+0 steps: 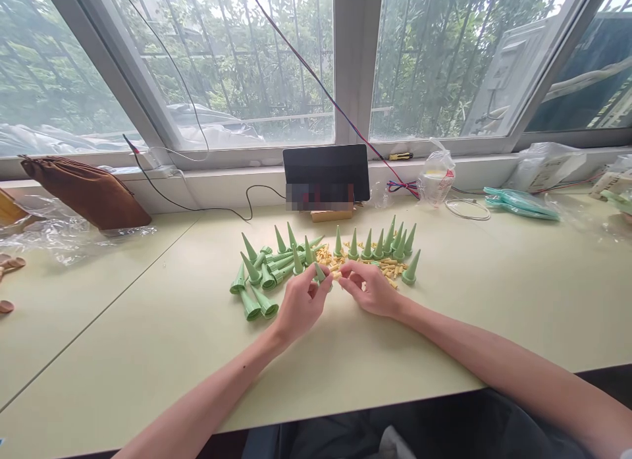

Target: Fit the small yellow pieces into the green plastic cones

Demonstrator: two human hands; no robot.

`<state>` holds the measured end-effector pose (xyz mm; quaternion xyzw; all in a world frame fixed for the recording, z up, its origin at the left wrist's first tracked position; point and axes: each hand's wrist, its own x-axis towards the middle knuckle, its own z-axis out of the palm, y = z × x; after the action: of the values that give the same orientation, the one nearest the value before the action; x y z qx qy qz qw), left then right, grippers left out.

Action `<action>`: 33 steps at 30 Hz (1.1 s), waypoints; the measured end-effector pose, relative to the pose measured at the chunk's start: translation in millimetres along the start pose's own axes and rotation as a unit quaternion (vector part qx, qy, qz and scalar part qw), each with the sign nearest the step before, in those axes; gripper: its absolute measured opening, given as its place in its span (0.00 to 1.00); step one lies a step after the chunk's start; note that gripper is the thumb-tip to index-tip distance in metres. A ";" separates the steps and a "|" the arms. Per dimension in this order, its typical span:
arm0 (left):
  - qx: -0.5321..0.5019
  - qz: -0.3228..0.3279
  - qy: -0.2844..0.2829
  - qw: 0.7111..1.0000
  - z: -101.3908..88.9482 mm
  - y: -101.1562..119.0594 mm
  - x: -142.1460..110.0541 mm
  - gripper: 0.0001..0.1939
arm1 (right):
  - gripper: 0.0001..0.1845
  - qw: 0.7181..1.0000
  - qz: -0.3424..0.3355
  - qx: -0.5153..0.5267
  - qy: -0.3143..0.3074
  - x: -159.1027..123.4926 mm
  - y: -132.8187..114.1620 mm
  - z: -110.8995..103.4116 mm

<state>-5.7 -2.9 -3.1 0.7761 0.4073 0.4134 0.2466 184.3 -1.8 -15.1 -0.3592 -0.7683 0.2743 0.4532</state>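
My left hand (300, 299) is closed around a green plastic cone (320, 273), whose tip points up. In the fingertips of my right hand (371, 289), just to its right, is a small pale yellow piece (336, 275); its exact shape is too small to make out. The two hands nearly meet. Behind them spreads a pile of small yellow pieces (390, 269). Several green cones (390, 238) stand upright at the right of the pile. To the left, more green cones (251, 304) lie on their sides or stand, some showing hollow ribbed ends.
A dark-screened tablet (326, 164) leans at the back on a small cardboard stand (332, 215). A brown bag (89, 192) and clear plastic wrap lie at left. Toward the right back are a plastic bag with a cup (437, 179), a coiled white cable (468, 209) and teal packets (522, 203).
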 end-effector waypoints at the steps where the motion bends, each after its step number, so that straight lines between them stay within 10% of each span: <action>1: 0.000 0.000 -0.001 1.000 -0.2 -0.4 0.2 0.07 | 0.11 1.000 -0.003 0.001 0.000 -0.1 0.6 0.2; 15: 0.023 0.050 -0.027 0.998 -0.6 -0.4 -1.7 0.06 | 0.24 1.000 0.001 -0.027 -0.004 1.2 3.8 2.8; 33: 0.030 0.041 -0.028 0.998 -2.0 -2.5 0.6 0.07 | 0.09 0.999 0.006 0.026 -0.024 -1.4 2.1 1.5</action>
<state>-8.3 -0.9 -3.5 0.8107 0.3800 0.3889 0.2173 184.0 -1.9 -18.0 -0.3450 -0.7696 0.3049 0.4424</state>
